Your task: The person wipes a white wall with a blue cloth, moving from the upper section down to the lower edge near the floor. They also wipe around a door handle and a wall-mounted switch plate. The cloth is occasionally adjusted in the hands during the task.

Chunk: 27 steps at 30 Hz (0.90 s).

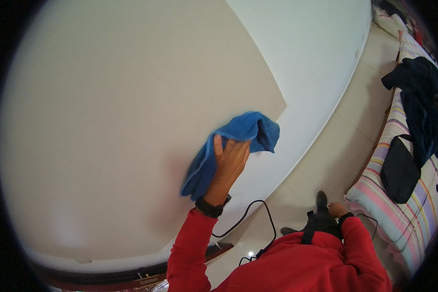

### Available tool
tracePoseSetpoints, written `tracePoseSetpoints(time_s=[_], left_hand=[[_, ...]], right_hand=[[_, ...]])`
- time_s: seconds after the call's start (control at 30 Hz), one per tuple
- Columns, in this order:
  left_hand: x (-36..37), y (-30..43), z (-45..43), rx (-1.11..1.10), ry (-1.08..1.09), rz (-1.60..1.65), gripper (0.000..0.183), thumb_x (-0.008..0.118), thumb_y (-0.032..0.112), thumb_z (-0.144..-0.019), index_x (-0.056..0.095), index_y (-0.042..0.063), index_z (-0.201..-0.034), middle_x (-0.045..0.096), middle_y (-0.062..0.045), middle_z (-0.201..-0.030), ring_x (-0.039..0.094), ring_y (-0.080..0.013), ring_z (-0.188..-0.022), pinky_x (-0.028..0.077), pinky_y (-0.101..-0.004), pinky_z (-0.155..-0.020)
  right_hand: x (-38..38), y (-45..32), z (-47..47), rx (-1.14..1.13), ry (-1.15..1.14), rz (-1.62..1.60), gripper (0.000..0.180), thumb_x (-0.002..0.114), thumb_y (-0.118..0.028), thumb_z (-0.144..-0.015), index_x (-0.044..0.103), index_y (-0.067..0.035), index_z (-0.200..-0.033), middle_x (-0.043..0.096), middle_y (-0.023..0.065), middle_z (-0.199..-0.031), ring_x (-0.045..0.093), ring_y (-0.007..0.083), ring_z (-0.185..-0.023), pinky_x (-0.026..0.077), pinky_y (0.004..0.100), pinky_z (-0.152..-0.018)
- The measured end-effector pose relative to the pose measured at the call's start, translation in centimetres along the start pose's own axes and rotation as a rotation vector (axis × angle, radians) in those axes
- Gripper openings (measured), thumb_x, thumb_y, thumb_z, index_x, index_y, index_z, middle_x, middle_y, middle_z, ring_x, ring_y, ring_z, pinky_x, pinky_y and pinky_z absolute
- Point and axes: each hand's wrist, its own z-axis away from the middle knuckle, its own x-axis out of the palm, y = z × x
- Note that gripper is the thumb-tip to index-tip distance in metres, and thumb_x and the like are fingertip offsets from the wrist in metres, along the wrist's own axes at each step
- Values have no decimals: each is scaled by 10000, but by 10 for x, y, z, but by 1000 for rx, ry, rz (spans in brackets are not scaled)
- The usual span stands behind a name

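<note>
My left hand (231,160) presses a blue cloth (241,126) flat-handed against a wall, near the lower corner of its beige panel (131,120). The cloth is bunched, with one end hanging down beside my wrist and the other folded over to the right of my fingers. A dark watch is on that wrist. My right hand (337,210) hangs low beside my leg, curled, with no object visible in it and a dark band on the wrist. Whether its fingers are fully closed is too small to tell.
A bed with a striped cover (372,189) runs along the right, bearing dark clothing (423,109) and a black bag (399,171). Tiled floor (314,164) lies between wall and bed. A black cable (270,215) loops near my waist. Dark wooden furniture (113,279) stands at the lower left.
</note>
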Motion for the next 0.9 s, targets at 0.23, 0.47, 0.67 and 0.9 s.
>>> tracePoseSetpoints(time_s=[0.23,0.47,0.67,0.9], left_hand=[[13,13,-74,165,46,-72,483,594,270,-846,508,133,-1301,471,-11,-1342,353,-224,-1290,108,-556,-1103],[-13,-11,-84,156,75,-230,479,588,309,-842,514,153,-1289,490,-6,-1325,363,-218,-1283,84,-544,-1108],[-56,-63,-93,-49,248,-240,494,629,331,-810,533,229,-1284,527,15,-1275,384,-223,-1247,102,-599,-1079],[-129,-109,-61,-218,338,-359,544,622,418,-817,479,319,-1333,506,22,-1319,349,-241,-1293,59,-618,-1083]], right_hand=[[-15,11,-13,2,22,129,291,530,-239,-828,665,-24,-971,656,184,-996,627,352,-913,498,435,-797],[-31,4,-4,40,-59,182,305,540,-230,-842,651,-44,-1055,621,159,-1123,599,320,-1014,482,404,-864],[-19,16,-26,-63,-36,333,271,528,-255,-852,669,-69,-990,631,134,-1114,624,294,-961,500,412,-827],[-21,13,-22,-96,22,290,309,482,-275,-851,674,-104,-1021,634,128,-1110,605,311,-993,480,410,-852]])
